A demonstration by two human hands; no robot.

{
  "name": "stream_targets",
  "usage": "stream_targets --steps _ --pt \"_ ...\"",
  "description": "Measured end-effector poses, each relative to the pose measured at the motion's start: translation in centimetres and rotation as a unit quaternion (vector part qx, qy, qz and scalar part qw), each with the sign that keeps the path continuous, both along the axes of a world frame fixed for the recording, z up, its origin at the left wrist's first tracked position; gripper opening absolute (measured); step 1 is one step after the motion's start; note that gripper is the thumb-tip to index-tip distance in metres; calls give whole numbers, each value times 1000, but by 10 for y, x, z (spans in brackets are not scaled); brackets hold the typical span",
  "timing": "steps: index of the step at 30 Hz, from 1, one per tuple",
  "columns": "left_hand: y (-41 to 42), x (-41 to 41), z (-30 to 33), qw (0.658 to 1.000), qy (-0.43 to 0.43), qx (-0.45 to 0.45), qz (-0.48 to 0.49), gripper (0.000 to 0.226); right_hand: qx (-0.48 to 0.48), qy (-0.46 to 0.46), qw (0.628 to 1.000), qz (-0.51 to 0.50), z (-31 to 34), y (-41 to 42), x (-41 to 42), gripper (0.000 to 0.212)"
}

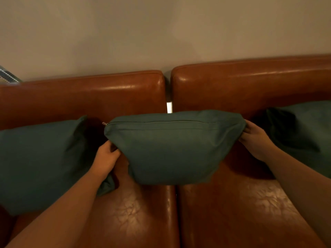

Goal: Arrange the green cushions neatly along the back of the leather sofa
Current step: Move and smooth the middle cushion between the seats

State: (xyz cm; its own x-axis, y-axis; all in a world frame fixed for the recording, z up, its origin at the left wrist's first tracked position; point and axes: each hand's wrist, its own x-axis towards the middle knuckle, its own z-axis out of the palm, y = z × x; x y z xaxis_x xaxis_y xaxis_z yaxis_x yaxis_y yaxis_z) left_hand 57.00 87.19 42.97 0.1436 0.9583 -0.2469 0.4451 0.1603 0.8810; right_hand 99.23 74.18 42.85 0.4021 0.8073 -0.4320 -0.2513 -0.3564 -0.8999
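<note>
Left hand (107,156) and right hand (254,138) gripping middle cushion (172,149) sides: seat level, zipper (155,122) down, centered between flanking cushions.

Bare forearms — no sleeves, both grips (107,154) (254,138) ungloved.

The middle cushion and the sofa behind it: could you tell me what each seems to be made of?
The middle cushion, held by the left hand and right hand, looks like matte green woven fabric: no shine, soft creases, a zip along the top. The sofa looks like glossy brown leather or imitation: bright highlights, cracked wear on the seats.
</note>
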Motion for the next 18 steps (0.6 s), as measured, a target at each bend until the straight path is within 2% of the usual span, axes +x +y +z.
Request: stream_targets --steps 1,4,7,12,15,18 --pt "1 6 -2 1000 11 17 17 37 9 -2 1000 -8 0 2 -3 82" --pt "1 17 -3 995 60 61 46 35 7 -63 997 -37 -2 9 -12 46" --pt "-1 19 -4 990 96 93 49 31 -26 -183 982 -37 -2 12 -13 43" --pt "5 -8 -4 972 186 121 71 18 -55 -367 927 53 10 11 7 41" --pt "9 -16 -1 970 211 111 57 15 -64 -384 920 40 11 15 4 41" --pt "30 -24 2 969 244 36 -11 20 -55 -355 933 0 8 21 -11 43"
